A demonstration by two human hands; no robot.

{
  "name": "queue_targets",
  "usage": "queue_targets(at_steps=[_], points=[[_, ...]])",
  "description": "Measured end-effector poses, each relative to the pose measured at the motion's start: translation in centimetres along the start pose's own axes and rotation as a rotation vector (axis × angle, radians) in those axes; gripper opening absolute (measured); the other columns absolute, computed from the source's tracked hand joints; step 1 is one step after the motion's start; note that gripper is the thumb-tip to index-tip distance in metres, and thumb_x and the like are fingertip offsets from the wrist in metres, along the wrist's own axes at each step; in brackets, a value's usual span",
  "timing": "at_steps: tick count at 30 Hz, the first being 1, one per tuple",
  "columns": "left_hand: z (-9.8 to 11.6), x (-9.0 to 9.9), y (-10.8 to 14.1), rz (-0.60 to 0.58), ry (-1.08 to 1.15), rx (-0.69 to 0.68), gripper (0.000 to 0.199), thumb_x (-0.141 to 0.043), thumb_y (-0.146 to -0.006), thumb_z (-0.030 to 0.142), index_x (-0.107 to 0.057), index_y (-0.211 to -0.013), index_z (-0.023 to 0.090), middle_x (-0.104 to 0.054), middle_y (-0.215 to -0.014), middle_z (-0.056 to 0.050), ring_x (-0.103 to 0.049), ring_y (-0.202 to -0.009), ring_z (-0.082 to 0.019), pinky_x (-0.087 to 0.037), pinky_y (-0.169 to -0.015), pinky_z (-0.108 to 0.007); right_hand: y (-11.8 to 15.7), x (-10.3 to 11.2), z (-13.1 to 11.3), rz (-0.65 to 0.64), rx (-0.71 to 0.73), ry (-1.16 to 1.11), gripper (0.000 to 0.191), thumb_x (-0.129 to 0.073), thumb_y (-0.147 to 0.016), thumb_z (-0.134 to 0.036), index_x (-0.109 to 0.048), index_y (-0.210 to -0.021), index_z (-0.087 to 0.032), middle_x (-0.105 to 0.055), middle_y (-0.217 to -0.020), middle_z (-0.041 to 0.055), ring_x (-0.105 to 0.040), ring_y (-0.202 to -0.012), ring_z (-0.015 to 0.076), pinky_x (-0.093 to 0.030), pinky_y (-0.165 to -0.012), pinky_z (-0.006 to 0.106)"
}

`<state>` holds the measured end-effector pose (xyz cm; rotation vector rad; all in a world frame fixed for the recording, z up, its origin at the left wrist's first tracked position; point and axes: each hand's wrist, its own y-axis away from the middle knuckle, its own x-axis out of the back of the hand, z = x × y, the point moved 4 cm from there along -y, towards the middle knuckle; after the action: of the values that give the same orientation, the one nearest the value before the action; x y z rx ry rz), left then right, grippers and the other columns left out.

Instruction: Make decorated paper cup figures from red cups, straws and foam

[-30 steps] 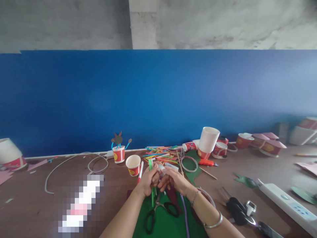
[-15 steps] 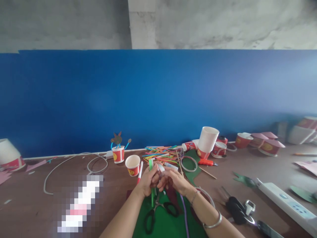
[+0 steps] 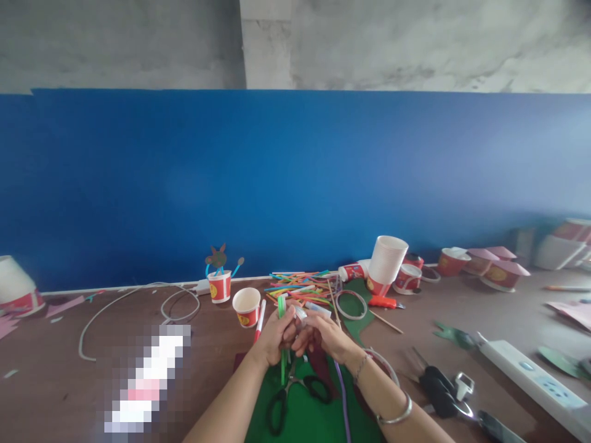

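My left hand (image 3: 277, 335) is closed around green straws (image 3: 282, 306), whose ends stick out above and below the fingers. My right hand (image 3: 325, 333) meets it, fingertips bent inward. Between the two hands shows a shiny whitish piece (image 3: 300, 314) that looks like clear tape, and the right fingers are closed on it. The fingers hide much of it. Just below the hands, black-handled scissors (image 3: 290, 384) lie on green sheet material (image 3: 300, 418). A purple strip (image 3: 344, 403) runs beside the right wrist.
Behind the hands lies a pile of coloured straws (image 3: 300, 283). A paper cup (image 3: 247, 307) and a decorated cup (image 3: 220, 287) stand left of it. To the right are stacked cups (image 3: 386, 264), a red cutter (image 3: 385, 302), a power strip (image 3: 530, 375) and a black-handled tool (image 3: 438, 391).
The hands keep nearly the same pose and grip on the green straws and the whitish piece. The whole view has shifted very slightly.
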<state>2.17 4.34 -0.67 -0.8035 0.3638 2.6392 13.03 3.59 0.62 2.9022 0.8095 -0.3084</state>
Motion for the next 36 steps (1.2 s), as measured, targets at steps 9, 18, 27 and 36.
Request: queue_targets(at_steps=[9, 18, 27, 36], points=[[0.53, -0.12, 0.18, -0.013, -0.077, -0.109, 0.049, -0.066, -0.071, 0.054, -0.049, -0.102, 0.019, -0.037, -0.037, 0.013, -0.021, -0.027, -0.003, -0.021, -0.028, -0.015, 0.00, -0.39, -0.11, -0.090, -0.004, -0.097, 0.040, -0.045, -0.078, -0.034, -0.052, -0.112, -0.013, -0.074, -0.073, 0.0099, -0.068, -0.057, 0.0193, -0.037, -0.046, 0.020], [0.76, -0.75, 0.40, -0.051, -0.102, -0.104, 0.047, -0.065, -0.072, 0.054, -0.049, -0.097, 0.019, -0.033, -0.035, 0.014, -0.024, -0.026, -0.004, -0.025, -0.030, -0.016, -0.27, -0.12, 0.01, -0.020, -0.008, -0.048, 0.039, -0.045, -0.077, -0.036, -0.053, -0.105, -0.011, -0.073, -0.068, 0.0103, -0.067, -0.053, 0.0200, -0.037, -0.043, 0.020], [0.67, -0.05, 0.32, -0.032, -0.191, -0.109, 0.048, -0.064, -0.072, 0.054, -0.049, -0.100, 0.018, -0.035, -0.036, 0.014, -0.019, -0.029, -0.003, -0.016, -0.030, -0.013, 0.09, -0.34, -0.30, -0.047, -0.039, -0.051, 0.033, -0.042, -0.071, -0.030, -0.055, -0.097, -0.014, -0.072, -0.063, 0.0073, -0.066, -0.052, 0.0188, -0.036, -0.043, 0.021], [0.62, -0.38, 0.28, -0.066, -0.141, -0.126, 0.044, -0.064, -0.075, 0.051, -0.048, -0.099, 0.019, -0.033, -0.036, 0.014, -0.019, -0.028, -0.004, -0.018, -0.030, -0.014, -0.08, -0.12, -0.14, 0.002, -0.052, -0.067, 0.033, -0.042, -0.066, -0.023, -0.055, -0.095, -0.015, -0.071, -0.061, 0.0060, -0.066, -0.051, 0.0188, -0.037, -0.044, 0.021]])
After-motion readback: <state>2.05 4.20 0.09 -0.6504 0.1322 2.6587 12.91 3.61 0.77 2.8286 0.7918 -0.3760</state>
